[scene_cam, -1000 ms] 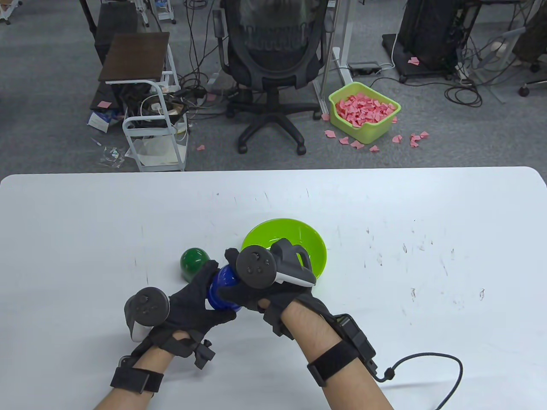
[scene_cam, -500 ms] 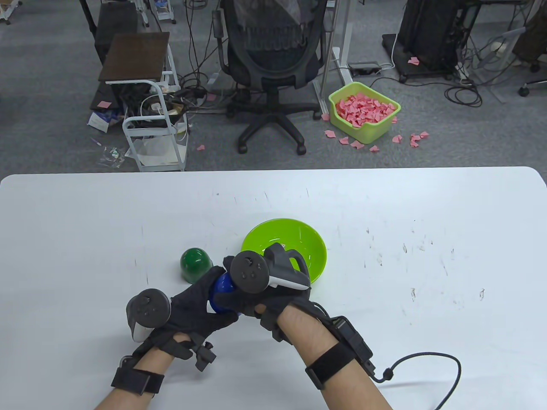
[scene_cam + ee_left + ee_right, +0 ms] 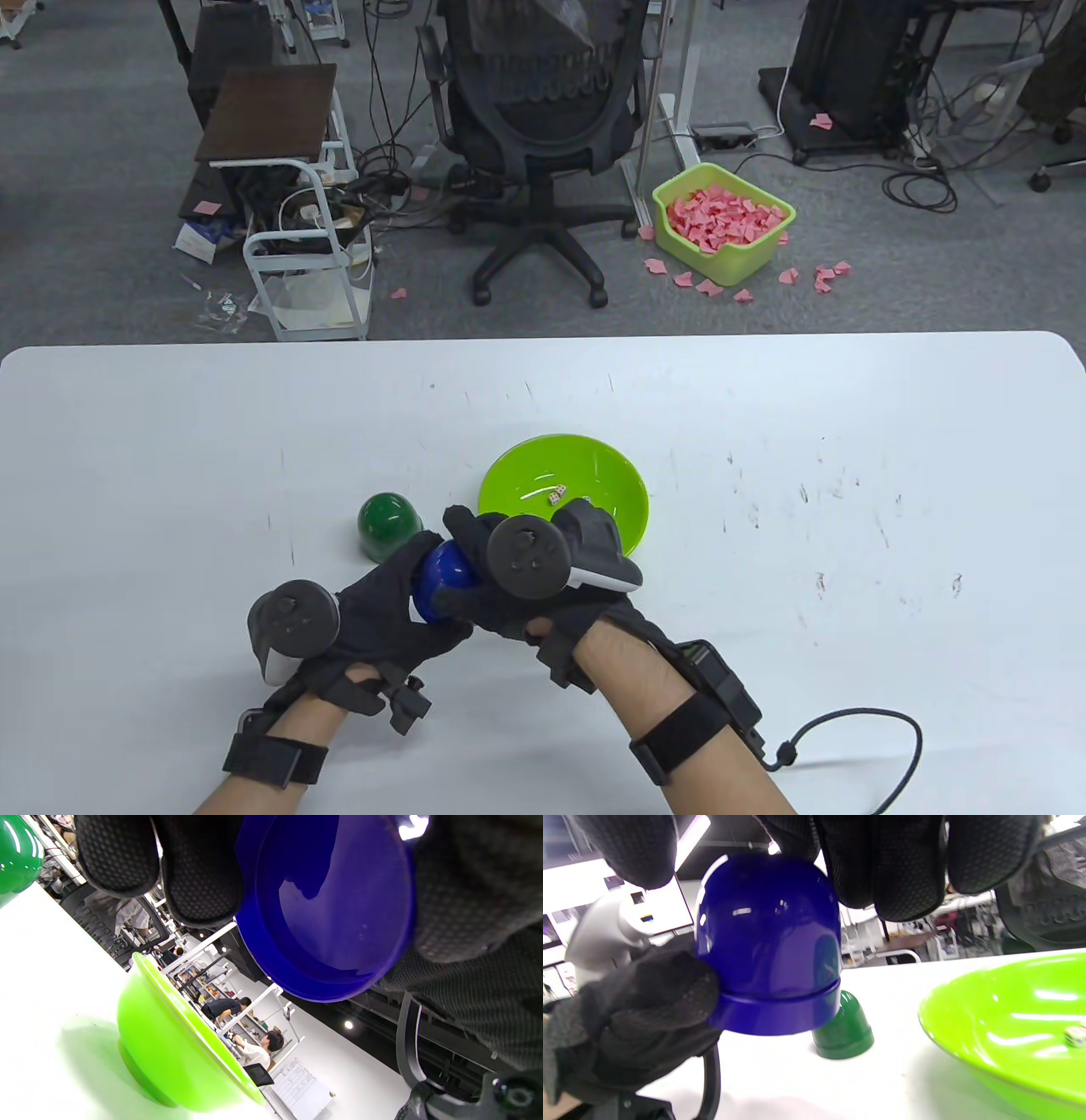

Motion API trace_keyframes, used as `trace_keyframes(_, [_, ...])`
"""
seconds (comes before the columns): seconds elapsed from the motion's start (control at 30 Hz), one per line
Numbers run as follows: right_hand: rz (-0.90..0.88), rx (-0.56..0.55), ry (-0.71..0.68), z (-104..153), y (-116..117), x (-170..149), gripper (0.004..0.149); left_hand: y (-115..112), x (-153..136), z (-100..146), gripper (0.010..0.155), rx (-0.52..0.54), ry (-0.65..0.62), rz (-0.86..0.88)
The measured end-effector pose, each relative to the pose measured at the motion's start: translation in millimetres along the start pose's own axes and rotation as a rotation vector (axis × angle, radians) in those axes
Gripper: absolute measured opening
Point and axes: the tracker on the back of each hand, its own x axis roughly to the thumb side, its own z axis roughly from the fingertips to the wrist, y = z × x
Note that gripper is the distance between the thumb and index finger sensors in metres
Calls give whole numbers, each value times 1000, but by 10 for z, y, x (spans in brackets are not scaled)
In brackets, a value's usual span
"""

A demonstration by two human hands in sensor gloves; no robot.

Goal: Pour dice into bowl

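**White table and what sits on it**

The scuffed white table (image 3: 764,407) carries a lime-green bowl (image 3: 624,501) near its centre. A dark green cup (image 3: 386,519), mouth down, stands just beside the bowl at its 9 o'clock.

Obstacles sit near-centre; far and side table open.
Green bowl (image 3: 624,501) just right of both hands, green cup (image 3: 387,524) just left; white table (image 3: 848,407) bare beyond them.
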Motion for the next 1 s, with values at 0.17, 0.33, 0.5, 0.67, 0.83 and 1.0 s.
trace_keyframes(0.17, [-42, -142, -21, 250, -102, -222, 87, 61, -52, 5, 102, 28, 28, 27])
trace_keyframes(0.33, [-23, -227, 22, 511, -145, -493, 86, 73, -100, 1, 101, 34, 56, 65])
trace_keyframes(0.5, [-18, -288, 90, 744, -148, -803, 86, 72, -120, 1, 102, 33, 68, 78])
trace_keyframes(0.67, [-30, -342, 123, 930, -109, -1025, 85, 73, -106, 0, 102, 34, 69, 73])
trace_keyframes(0.83, [-43, -363, 126, 1063, -74, -1134, 85, 37, -108, -12, 102, 25, 71, 58])
trace_keyframes(1.0, [-50, -401, 136, 1184, -101, -1191, 85, 32, -97, -15, 102, 27, 65, 48])
